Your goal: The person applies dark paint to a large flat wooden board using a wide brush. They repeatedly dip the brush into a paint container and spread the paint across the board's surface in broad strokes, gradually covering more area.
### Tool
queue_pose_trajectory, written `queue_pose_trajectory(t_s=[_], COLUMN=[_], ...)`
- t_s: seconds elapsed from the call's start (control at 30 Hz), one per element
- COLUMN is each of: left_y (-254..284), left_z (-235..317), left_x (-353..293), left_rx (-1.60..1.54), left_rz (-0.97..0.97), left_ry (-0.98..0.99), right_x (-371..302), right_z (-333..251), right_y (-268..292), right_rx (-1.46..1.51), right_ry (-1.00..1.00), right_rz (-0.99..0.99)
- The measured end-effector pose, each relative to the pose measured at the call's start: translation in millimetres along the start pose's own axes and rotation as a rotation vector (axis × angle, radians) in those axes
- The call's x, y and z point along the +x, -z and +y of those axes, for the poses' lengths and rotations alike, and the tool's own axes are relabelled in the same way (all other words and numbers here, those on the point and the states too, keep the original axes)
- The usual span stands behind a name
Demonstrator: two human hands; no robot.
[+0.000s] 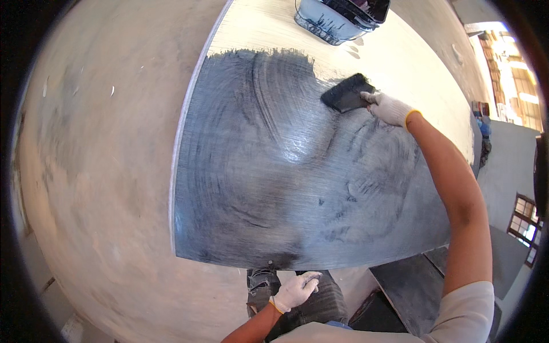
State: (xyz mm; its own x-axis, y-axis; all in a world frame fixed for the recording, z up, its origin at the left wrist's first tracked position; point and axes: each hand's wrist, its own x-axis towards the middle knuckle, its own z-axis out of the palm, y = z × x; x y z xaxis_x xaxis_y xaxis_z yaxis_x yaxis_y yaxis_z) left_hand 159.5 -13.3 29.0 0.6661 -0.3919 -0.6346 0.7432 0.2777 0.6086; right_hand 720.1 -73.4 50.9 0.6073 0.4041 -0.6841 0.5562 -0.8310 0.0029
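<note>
A large board [269,171] lies in front of me, coated over most of its near part with streaky black paint. Its far part is bare pale wood. My right hand [392,108], in a white glove with a yellow cuff, is closed on a wide, flat black paintbrush [347,93]. The brush rests on the board at the border between wet paint and pale wood. Close to my lap, below the board's near edge, is my gloved left hand [295,290]. Its fingers are curled together with dark stains at their tips, and nothing shows in them.
A paint-splashed, pale blue-grey container [334,22] with a black inner tray stands on the board's far end. Dark panels [414,291] lie at the lower right. Concrete floor [108,166] stretches along the left. Bundled items [483,128] sit beyond the board's right edge.
</note>
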Motion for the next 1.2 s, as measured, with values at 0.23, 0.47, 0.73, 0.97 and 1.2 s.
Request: queue_pose_trajectory(t_s=[0.23,0.47,0.73,0.97,1.2], left_y=[-21.4,-20.0,-26.4,-33.2,-30.3], left_z=[3.6,-10.6,-10.5,6.2,3.6], left_x=[15.5,16.0,12.4,18.4,19.0], left_rx=[0.065,0.085,0.02,0.08,0.081], left_rz=[-0.026,-0.033,-0.032,-0.044,-0.103], left_ry=[-0.038,0.02,0.035,0.005,0.009], right_x=[50.6,83.6,-7.9,22.0,25.9], right_z=[-15.7,-39.7,-82.5,-85.1,-64.5], right_y=[2.1,8.7,-4.2,5.8,-24.2], right_rx=[-0.181,-0.008,-0.291,-0.791,-0.387], right_ry=[0.171,-0.056,0.001,0.392,0.196], right_rz=[0.194,-0.068,-0.129,-0.149,-0.094])
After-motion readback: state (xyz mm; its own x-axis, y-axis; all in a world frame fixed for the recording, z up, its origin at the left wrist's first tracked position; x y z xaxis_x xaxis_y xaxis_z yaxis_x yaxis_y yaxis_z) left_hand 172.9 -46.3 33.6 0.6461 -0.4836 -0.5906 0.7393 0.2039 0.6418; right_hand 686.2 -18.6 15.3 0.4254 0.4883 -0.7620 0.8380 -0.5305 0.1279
